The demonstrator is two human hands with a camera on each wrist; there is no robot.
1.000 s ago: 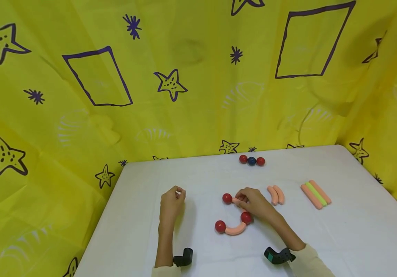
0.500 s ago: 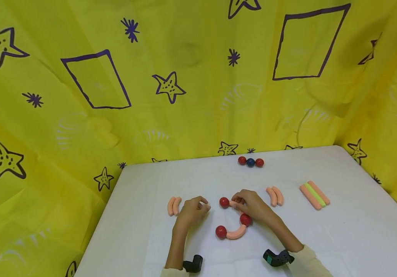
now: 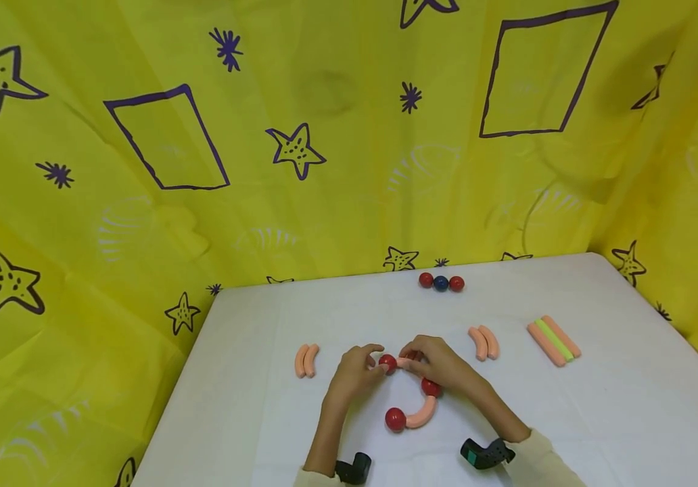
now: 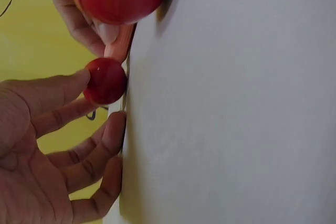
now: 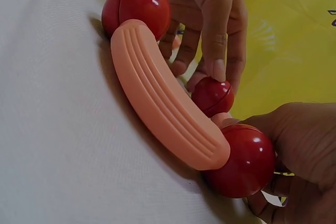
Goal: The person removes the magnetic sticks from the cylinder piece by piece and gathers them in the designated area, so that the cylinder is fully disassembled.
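Three red balls and two peach curved sticks form a joined, open curve on the white table. My left hand (image 3: 354, 373) pinches the far-left end ball (image 3: 388, 364); in the left wrist view its thumb presses that red ball (image 4: 105, 81) and a finger lies behind it. With its fingertips, my right hand (image 3: 440, 363) grips the upper curved stick (image 3: 405, 363), which is partly hidden. Close to the right hand sits the middle ball (image 3: 431, 386). The lower curved stick (image 5: 163, 98) runs from it to the near end ball (image 3: 395, 419), untouched.
Two loose curved sticks (image 3: 301, 360) lie left of my left hand, and a second curved pair (image 3: 479, 343) right of my right hand. Straight peach and green sticks (image 3: 554, 340) are farther right. A red-blue-red row of balls (image 3: 441, 283) rests near the yellow curtain (image 3: 349, 203).
My left hand has moved right, away from the left pair of curved sticks, and taken hold of the end ball. The joined curve has turned slightly, its near ball shifting right and nearer.
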